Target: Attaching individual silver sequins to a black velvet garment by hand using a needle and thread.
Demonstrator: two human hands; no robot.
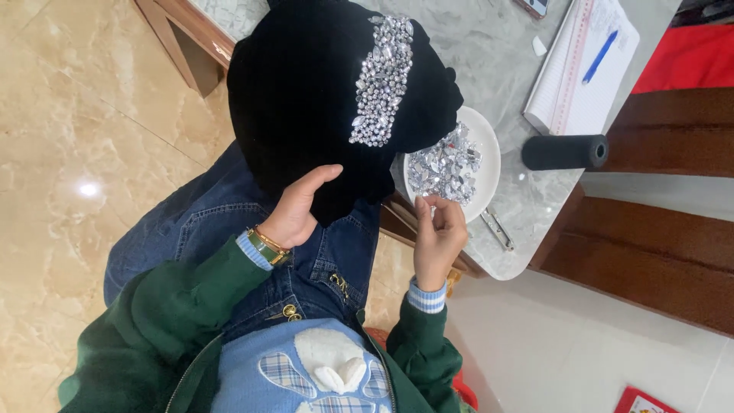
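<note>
Left hand [294,210] gripping black velvet cloth [306,99] with rhinestone strip [382,80]. Right hand [437,233] pinching, fingertips at plate [489,145] of loose rhinestones [443,164] on worktop [489,46].

Black velvet cloth [306,99] with rhinestone strip, draped over lap; white plate [487,149] of loose rhinestones [443,164]

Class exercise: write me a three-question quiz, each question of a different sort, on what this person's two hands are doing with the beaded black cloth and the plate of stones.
1. True or false: the left hand grips the black velvet cloth.
2. Where does the right hand reach? A) notebook B) white plate of rhinestones C) black spool
3. Fill in: a blue ___ lies on the notebook.

Key: 1 true; 2 B; 3 pen.
</note>
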